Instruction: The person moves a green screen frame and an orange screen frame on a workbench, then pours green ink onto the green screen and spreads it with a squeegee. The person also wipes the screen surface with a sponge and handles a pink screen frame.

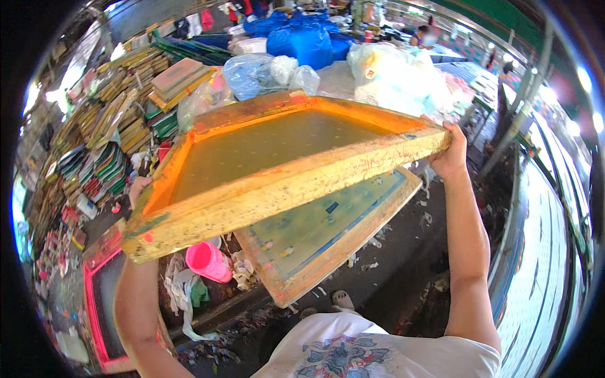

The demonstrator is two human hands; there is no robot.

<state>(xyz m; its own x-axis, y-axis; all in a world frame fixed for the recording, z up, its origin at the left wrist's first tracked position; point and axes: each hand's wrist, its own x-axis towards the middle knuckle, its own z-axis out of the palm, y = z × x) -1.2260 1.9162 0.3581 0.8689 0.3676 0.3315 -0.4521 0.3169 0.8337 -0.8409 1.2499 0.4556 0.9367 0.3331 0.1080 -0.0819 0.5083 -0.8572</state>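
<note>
Frame held up w/ both hands

Shirt hem at the bottom edge, forearms rising either side. Left hand [140,189] grips the near-left corner of the orange wooden frame [277,189], fingers wrapped behind the wood, mostly hidden. Right hand [451,154] is closed on the far-right corner, fingers curled over the edge. Opposite corners likely balance it level, mesh facing up. Below it a second, blue-taped frame [328,236] and a pink cup [208,259]. Beyond: stacked frames [120,126], blue bags [302,38].

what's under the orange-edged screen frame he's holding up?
Under the raised orange-edged frame, held by left hand and right hand, lie a second frame with blue-green mesh and a pink cup. Its upper part is hidden.
</note>
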